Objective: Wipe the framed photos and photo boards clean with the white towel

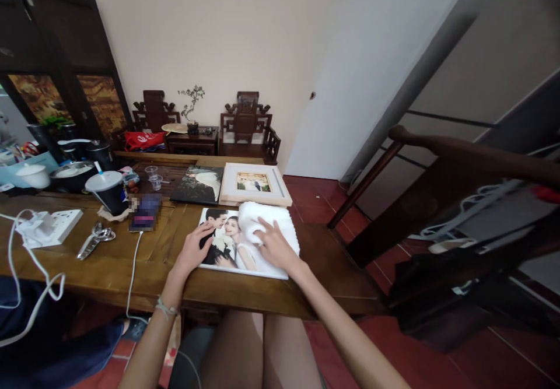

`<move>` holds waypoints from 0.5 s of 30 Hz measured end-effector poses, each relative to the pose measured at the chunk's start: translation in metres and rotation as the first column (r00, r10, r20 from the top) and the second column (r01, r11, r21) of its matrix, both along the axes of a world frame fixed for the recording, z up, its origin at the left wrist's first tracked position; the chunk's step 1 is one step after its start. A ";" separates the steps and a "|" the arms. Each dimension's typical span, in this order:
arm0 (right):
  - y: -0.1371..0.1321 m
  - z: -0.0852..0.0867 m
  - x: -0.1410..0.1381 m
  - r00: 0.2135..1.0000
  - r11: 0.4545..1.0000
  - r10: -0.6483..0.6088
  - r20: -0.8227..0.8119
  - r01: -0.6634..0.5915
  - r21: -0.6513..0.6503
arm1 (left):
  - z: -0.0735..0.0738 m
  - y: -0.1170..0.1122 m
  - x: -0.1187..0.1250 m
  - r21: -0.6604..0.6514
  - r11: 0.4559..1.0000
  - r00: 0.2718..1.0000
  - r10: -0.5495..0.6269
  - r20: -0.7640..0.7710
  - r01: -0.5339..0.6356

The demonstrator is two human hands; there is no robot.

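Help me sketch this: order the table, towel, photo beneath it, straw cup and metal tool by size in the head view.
Table
Towel and photo: unsure, as the towel hides part of the photo
Straw cup
Metal tool

The rectangular white-edged photo panel (225, 248) looks smooth; the white folded cloth (285, 220), matt and fluffy. The brown wooden tabletop (161, 260) has a soft sheen. The white rectangular picture frame (278, 180) appears smooth and matt, the silver hand tool (93, 240) shiny metal, the white oblong power strip (65, 229) smooth plastic, the 2 dark-brown carved chairs (247, 115) polished wood.
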State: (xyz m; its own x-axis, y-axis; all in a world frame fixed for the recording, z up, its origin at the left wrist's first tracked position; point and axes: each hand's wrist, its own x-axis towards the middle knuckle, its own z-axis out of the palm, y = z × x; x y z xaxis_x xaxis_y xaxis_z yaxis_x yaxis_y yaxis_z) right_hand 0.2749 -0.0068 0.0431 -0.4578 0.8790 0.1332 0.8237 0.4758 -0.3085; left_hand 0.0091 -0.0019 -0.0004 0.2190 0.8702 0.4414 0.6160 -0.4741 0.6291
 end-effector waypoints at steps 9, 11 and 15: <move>-0.116 0.015 -0.007 0.993 0.992 0.107 -0.044 -0.110 -0.063 | -0.002 0.002 0.001 0.012 1.000 0.999 0.022 -0.023 -0.022; -0.116 0.023 0.001 0.996 0.990 0.069 -0.049 -0.075 -0.123 | -0.002 0.002 0.001 0.019 1.000 0.999 0.018 -0.030 -0.017; -0.066 0.025 0.012 0.992 0.988 -0.123 -0.011 0.121 -0.097 | 0.000 0.001 0.002 0.026 1.000 1.000 0.003 -0.006 -0.003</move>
